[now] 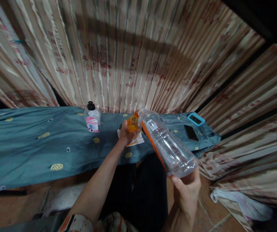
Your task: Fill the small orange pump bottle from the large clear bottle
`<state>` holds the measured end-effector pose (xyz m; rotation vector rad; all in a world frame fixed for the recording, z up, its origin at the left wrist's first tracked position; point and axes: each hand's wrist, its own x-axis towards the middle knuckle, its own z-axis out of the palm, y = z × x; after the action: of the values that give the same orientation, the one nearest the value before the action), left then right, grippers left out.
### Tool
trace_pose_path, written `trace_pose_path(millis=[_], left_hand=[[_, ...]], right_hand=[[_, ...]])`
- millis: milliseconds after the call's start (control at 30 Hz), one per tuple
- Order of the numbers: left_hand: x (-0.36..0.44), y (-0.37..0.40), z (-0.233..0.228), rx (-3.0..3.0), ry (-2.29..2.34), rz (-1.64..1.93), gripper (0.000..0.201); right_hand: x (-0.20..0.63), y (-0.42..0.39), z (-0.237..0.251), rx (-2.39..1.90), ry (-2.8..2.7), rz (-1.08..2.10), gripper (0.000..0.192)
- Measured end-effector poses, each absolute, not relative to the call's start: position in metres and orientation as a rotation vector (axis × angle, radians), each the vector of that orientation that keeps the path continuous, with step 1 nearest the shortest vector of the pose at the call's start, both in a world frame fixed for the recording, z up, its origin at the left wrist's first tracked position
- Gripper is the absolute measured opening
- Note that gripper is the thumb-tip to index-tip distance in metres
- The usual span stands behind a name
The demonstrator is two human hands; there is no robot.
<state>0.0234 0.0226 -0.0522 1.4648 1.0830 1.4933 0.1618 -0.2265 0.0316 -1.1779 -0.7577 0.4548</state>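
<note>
While the hands [188,190] are apart, the clear bottle [168,145] slants between them.

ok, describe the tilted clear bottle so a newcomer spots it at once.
Start at the teal cloth along the curtain. Over its near edge, the right grip holds the clear bottle by its base, neck toward the upper left. Unlike the upright black-topped bottle farther left, it slants and has an orange strip down one side.

Over my link I see a counter [27,149] draped in teal pineapple-print cloth [77,154], carrying an upright, black-capped clear bottle [92,122], a partly hidden white packet [138,141] and, rightward, a dark phone [191,132] near a blue-framed digital clock [196,119].
</note>
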Motion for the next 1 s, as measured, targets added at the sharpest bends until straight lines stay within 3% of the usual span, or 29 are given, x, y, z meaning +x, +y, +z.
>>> trace_pose_path(millis=[1000], left_hand=[[0.0190, 0.0211, -0.0483, 1.495, 1.114, 1.462, 0.053]], right_hand=[[0.1654, -0.2267, 0.0293, -1.144, -0.793, 0.492, 0.095]])
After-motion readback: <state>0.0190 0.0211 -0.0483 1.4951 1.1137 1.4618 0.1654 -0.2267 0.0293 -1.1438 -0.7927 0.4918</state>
